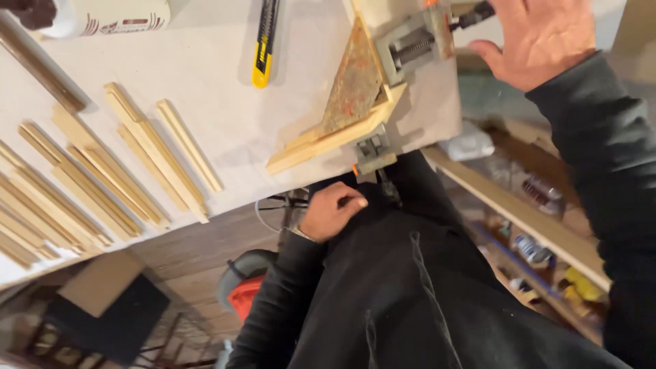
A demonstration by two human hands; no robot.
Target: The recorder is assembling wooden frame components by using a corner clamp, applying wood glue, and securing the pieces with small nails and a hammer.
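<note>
We see a corner clamp (383,82) of grey, worn metal sitting at the edge of the bench (225,89), whose top is pale and matte. Its flat triangular plate is rust-stained and mottled, and it presses on two pale wooden strips (328,140) that meet at an angle at the bench edge. A ribbed screw runs along the upper arm of the clamp, and a second jaw hangs over the bench edge below.

Our left hand (331,210) is below the bench edge, its fingers curled into a loose fist around something dark near the lower clamp handle; we cannot tell exactly what it grips. Our right hand (540,37) is spread flat and open beside the dark upper clamp handle (471,15), fingers extended, holding nothing we can see.

To the left lie many slim, pale wooden slats (102,178) in rough diagonal rows. A yellow and black utility knife (264,41) rests near the top, next to a white bottle (113,17) cut off by the frame. Dark sleeves and dark clothing fill the lower middle and hide the floor. Shelves (533,225) at the right hold blurred small items that we cannot make out.
</note>
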